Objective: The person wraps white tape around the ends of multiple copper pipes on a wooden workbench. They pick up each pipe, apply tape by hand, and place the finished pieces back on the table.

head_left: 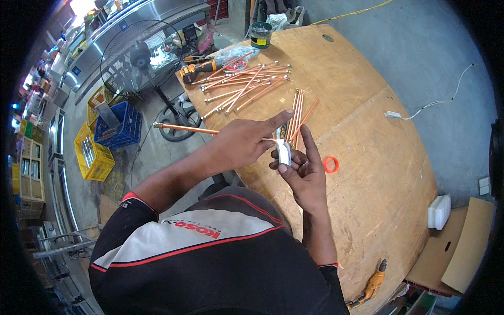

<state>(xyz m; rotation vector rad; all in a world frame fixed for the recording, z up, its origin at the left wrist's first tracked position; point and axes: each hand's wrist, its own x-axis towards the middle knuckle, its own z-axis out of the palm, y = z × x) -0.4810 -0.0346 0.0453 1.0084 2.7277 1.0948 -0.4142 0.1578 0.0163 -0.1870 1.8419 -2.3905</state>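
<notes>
My left hand [233,143] is closed around a thin copper tube [186,128] with its index finger stretched out. The tube's fitted end sticks out to the left past the table edge; its other end comes out near the thumb. A roll of white thread seal tape [284,154] sits in the curled fingers and thumb of my right hand [306,181], whose index finger points upward. White tape meets the tube end between the two hands. Just beyond the fingers lies a small bundle of copper tubes [298,113] on the wooden table [367,173]. An orange-red ring [331,165] lies right of my right hand.
More copper tubes with end fittings [244,86] lie heaped at the far left, beside an orange-black power tool [197,70] and a dark tub [261,35]. A yellow drill [374,283] rests near right. A fan [140,56] and crates [119,125] stand left.
</notes>
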